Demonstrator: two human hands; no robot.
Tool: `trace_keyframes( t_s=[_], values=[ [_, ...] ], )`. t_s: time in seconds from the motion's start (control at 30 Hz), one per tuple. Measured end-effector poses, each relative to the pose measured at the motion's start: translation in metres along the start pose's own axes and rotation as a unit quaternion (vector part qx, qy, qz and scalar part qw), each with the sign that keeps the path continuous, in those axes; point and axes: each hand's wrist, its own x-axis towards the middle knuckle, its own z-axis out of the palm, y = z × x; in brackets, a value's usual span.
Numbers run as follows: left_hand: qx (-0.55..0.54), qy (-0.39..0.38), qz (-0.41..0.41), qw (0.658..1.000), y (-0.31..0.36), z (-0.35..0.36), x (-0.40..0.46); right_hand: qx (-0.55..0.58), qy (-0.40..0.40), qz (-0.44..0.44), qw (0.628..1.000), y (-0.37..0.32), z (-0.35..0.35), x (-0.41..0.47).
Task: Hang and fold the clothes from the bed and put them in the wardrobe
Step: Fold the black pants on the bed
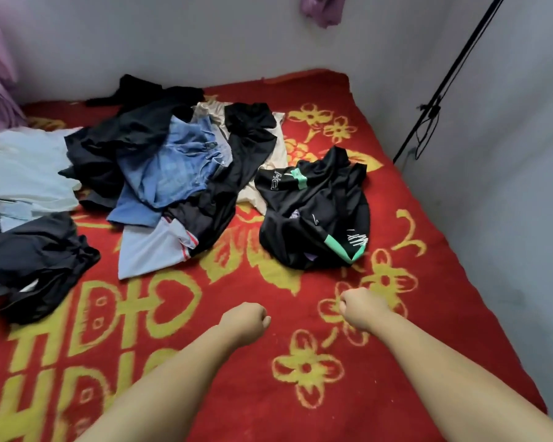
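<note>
Both forearms are reaching in from the bottom of the frame over the bed. The left hand [248, 320], just below centre, is curling into a fist with nothing in it. The right hand [359, 307], a little to its right and slightly higher, is likewise clenching closed and holding nothing. Both are hovering over bare blanket, apart from any garment.

Nearest the right hand, just above it at right of centre, a black sports top [316, 215] is lying crumpled, showing mint-green panels and white lettering. Left of it, across the middle of the frame, the main heap is sprawling: a pale grey shirt [147, 250] with a red-striped edge at the lower end, blue denim jeans [176, 167] bunched on top, black garments [122, 135] spreading above and around them, and a cream piece [275, 148] peeking out beneath on the right. At the left edge a light blue garment [23, 170] is lying flat, and below it a dark navy garment [35, 260] is lying rumpled.

Everything is resting on the bed's red blanket [428, 314], patterned with yellow flowers and letters. Purple cloth [323, 9] is hanging at the top edge, and a black pole [450, 78] is leaning along the wall at upper right.
</note>
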Motion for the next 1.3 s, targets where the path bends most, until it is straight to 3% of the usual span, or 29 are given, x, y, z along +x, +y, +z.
trace_keyframes(
  t_s=[0.2, 0.27, 0.4, 0.5, 0.63, 0.8, 0.93, 1.0, 1.1, 1.17, 1.23, 1.3],
  values=[
    [-0.121, 0.099, -0.062, 0.986, 0.022, 0.019, 0.140, 0.072, 0.124, -0.018, 0.989, 0.020, 0.012, 0.148],
    [-0.216, 0.147, -0.103, 0.960, 0.021, 0.023, 0.186, 0.079, 0.164, -0.035, 0.983, 0.014, 0.022, 0.185],
    [-0.391, 0.204, -0.174, 0.880, 0.032, 0.026, 0.250, 0.055, 0.155, 0.000, 0.986, 0.012, 0.056, 0.236],
    [-0.415, 0.188, -0.189, 0.870, 0.027, 0.032, 0.271, 0.083, 0.154, -0.007, 0.984, 0.015, 0.073, 0.246],
    [-0.474, 0.167, -0.171, 0.847, 0.012, 0.023, 0.252, 0.087, 0.074, -0.064, 0.991, 0.014, 0.066, 0.222],
    [-0.587, 0.205, -0.194, 0.758, 0.002, -0.007, 0.194, 0.031, 0.043, -0.107, 0.993, 0.017, 0.026, 0.176],
    [-0.686, 0.252, -0.204, 0.652, -0.027, -0.054, 0.144, 0.087, -0.069, -0.089, 0.990, 0.006, 0.001, 0.119],
    [-0.713, 0.266, -0.175, 0.625, -0.043, -0.087, 0.118, 0.068, -0.122, -0.076, 0.987, -0.001, -0.003, 0.087],
    [-0.687, 0.297, -0.158, 0.644, -0.044, -0.150, 0.044, 0.034, -0.175, -0.065, 0.982, -0.019, -0.013, 0.037],
    [-0.631, 0.326, -0.139, 0.690, -0.036, -0.193, -0.006, 0.005, -0.199, -0.088, 0.976, -0.035, -0.015, 0.010],
    [-0.595, 0.328, -0.106, 0.726, -0.033, -0.223, -0.049, -0.027, -0.194, -0.121, 0.973, -0.051, -0.021, -0.013],
    [-0.588, 0.327, -0.070, 0.736, -0.032, -0.244, -0.092, 0.004, -0.151, -0.130, 0.980, -0.069, -0.041, -0.028]
  ],
)
